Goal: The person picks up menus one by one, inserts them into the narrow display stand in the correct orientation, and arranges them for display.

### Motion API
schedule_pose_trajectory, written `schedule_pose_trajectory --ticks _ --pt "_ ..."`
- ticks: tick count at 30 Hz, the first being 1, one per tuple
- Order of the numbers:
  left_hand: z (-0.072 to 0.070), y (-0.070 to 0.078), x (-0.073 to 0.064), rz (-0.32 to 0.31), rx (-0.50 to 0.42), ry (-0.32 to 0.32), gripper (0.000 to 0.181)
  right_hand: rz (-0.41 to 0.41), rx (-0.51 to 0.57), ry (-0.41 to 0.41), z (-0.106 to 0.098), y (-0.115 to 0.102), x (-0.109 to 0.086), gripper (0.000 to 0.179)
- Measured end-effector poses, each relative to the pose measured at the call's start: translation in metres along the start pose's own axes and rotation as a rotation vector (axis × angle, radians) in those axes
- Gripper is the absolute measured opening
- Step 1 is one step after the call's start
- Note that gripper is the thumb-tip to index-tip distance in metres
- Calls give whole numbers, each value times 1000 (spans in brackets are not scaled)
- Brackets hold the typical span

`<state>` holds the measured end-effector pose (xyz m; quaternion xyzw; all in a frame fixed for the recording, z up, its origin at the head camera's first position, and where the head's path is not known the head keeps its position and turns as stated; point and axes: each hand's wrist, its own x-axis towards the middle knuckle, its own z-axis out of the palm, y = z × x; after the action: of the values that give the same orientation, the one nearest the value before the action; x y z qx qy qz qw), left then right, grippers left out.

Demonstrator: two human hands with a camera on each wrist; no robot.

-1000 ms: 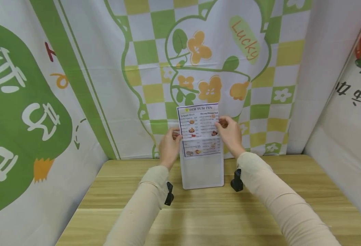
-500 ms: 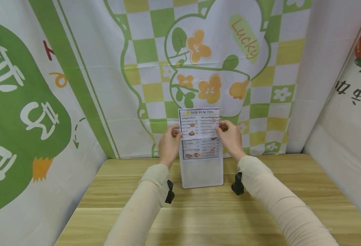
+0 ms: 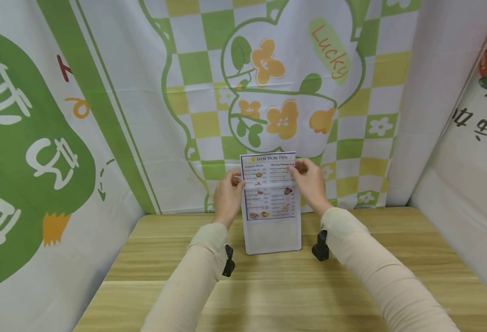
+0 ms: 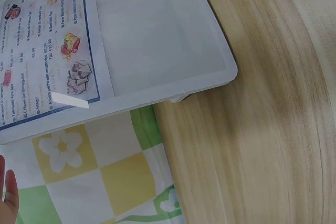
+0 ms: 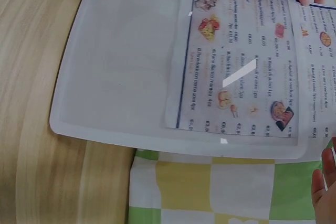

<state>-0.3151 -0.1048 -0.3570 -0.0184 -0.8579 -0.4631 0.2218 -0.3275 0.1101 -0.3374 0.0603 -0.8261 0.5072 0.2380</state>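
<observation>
A printed "DIM SUM INN" menu sheet (image 3: 268,169) sits partly inside a white, clear-fronted sign holder (image 3: 273,237) that stands upright on the table. The sheet's top part sticks out above the holder's upper edge. My left hand (image 3: 228,196) pinches the sheet's left edge near that opening, and my right hand (image 3: 311,184) pinches the right edge. In the right wrist view, the menu's lower end (image 5: 231,66) lies behind the clear front, with a blank stretch of holder (image 5: 131,51) below it. Only fingers of the left hand (image 4: 7,203) show in the left wrist view.
The wooden table (image 3: 276,295) ends at a checkered curtain (image 3: 198,69) close behind the holder. Printed cloth walls stand at left (image 3: 27,161) and right (image 3: 467,184). Black wrist devices hang by the left (image 3: 228,261) and right (image 3: 321,246) cuffs.
The menu sheet slides down deeper into the holder, so less of it sticks out on top. Both hands stay near the opening; the holder stays in place.
</observation>
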Motion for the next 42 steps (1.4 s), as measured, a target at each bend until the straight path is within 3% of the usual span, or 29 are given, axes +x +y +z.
schedule_pose_trajectory --ticks 15,33,42 --pt "-3 5 4 58 26 42 24 -2 -12 11 1 3 -6 25" --pt "0 0 -2 41 31 21 25 20 -11 21 2 1 -7 22" --pt "0 -7 -5 53 50 22 25 47 -31 -24 6 8 -13 26"
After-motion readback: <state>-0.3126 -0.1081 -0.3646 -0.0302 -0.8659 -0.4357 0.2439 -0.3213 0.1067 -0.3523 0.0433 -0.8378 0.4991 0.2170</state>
